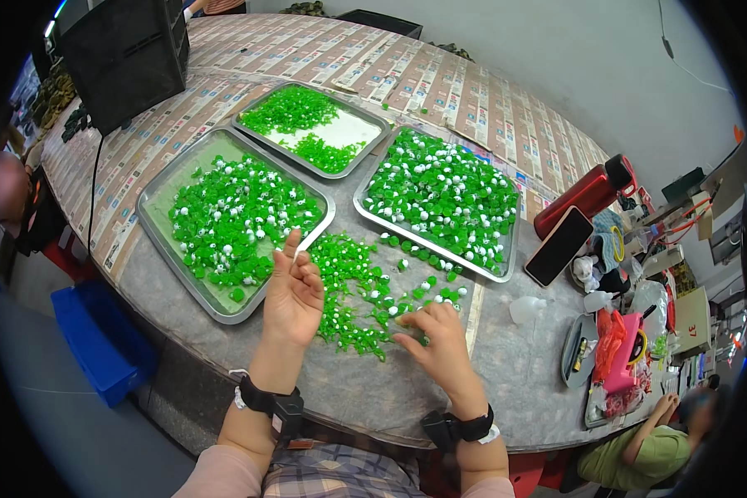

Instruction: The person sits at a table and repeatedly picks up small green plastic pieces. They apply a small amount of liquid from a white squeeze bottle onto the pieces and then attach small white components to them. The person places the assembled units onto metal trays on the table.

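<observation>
Left hand (295, 300) raised, palm turned up, fingers partly curled, thumb near the index finger; cannot tell whether a small piece is pinched there. Right hand (444, 340) low over the tabletop (365, 398), thumb and index finger parted, no piece visible in the gap. Loose green pieces (340, 278) heaped between the hands and beyond, some white-balled ones nearest the right hand. Left tray (153, 207) and right tray (507, 264) both hold green-and-white pieces; back tray (353, 127) holds mostly green ones. Phone (559, 246) leans against red bottle (574, 199)
</observation>
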Demonstrator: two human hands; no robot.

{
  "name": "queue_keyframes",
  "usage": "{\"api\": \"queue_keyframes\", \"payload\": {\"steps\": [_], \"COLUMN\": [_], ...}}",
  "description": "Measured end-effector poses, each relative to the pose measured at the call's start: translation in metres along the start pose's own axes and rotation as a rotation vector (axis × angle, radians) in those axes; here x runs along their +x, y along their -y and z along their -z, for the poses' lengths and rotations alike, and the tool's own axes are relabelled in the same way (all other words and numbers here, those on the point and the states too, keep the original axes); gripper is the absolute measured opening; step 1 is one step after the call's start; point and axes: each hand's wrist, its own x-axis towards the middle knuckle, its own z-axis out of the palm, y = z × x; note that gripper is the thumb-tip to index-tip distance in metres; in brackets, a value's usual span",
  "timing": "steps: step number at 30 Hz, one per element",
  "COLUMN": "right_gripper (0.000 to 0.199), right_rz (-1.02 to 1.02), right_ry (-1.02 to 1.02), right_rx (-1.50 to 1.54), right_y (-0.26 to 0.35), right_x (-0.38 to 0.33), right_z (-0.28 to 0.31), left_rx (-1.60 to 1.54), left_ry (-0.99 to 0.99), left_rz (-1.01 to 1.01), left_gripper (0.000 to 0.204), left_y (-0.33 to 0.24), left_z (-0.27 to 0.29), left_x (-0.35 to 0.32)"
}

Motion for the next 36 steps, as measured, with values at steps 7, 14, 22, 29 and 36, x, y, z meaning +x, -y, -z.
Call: {"api": "queue_keyframes", "payload": {"steps": [7, 14, 22, 29, 36], "right_gripper": [0.012, 0.006, 0.038, 0.045, 0.044], "right_rz": [0.037, -0.138, -0.392, -0.660, -0.371], "right_ry": [-0.004, -0.108, -1.094, -0.507, -0.708], "right_rx": [0.034, 0.477, -0.084, 0.114, 0.598], "right_y": [0.001, 0.000, -0.070, -0.155, -0.042], "right_x": [-0.001, -0.007, -0.028, -0.055, -0.026], "right_z": [-0.004, 0.014, 0.080, 0.061, 0.080], "left_rx": [1.131, 1.128, 0.845, 0.856, 0.780], "left_ry": [0.359, 0.357, 0.265, 0.284, 0.212], "left_rz": [-0.021, 0.269, 0.391, 0.481, 0.532], "left_gripper": [0.021, 0.017, 0.015, 0.016, 0.014], "left_y": [0.037, 0.051, 0.048, 0.051, 0.047], "left_z": [0.000, -0.011, -0.006, -0.007, -0.007], "left_x": [-0.022, -0.038, -0.031, -0.031, -0.030]}}
